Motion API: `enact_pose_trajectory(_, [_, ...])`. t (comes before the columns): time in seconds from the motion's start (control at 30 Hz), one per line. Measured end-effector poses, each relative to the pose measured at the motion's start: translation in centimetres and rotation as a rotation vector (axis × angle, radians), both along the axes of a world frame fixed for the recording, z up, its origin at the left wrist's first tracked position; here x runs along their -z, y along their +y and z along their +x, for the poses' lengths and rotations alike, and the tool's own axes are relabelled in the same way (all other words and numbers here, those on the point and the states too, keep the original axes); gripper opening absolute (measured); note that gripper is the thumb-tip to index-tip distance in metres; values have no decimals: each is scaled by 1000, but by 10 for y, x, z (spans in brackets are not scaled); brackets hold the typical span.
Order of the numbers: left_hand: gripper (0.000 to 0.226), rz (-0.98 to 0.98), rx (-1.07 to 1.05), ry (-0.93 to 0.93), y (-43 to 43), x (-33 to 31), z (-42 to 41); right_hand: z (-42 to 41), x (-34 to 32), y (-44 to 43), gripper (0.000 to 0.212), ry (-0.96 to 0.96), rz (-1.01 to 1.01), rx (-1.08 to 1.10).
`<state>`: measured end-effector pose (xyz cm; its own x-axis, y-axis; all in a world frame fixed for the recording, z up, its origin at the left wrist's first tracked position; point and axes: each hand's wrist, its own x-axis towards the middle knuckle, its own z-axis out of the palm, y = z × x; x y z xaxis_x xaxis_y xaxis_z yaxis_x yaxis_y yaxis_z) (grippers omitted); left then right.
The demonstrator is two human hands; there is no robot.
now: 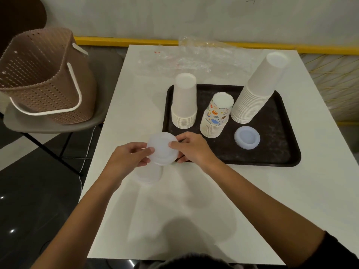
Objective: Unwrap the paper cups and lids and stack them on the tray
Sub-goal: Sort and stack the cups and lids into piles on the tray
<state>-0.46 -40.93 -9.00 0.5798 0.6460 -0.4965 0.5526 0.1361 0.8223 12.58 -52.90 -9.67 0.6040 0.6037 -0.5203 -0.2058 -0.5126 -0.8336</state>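
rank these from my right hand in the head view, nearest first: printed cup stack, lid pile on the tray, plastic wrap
1. printed cup stack, on the tray just beyond the right hand
2. lid pile, farther right on the tray
3. plastic wrap, at the table's far edge

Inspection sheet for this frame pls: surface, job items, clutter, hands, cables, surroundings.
Surface: white table bearing a dark speckled tray.
Job's things: on the tray, upside down, short plain stack, printed stack and tall plain stack; lid pile beside them; loose lids on the table.
Clutter: empty plastic wrap at the table's far edge.
Hands: left hand and right hand both grip the held lids.
Cables: thin white cord by the table's left edge.
Surroundings: perforated basket on a chair.
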Motion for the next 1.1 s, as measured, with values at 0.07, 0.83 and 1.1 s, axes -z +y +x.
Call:
enact_pose_trajectory(0.07, [15, 6, 46, 7, -13, -1, 17, 11, 0, -18, 30, 10, -13, 42])
enact_pose_trajectory(0.83, [38, 133, 259, -9, -160, 42, 189, 155, 38, -160, 40, -176, -153, 241])
enact_pose_trajectory(1.1, [38, 182, 234, 60, -168, 54, 201, 175, 54, -146, 36, -296, -271, 158])
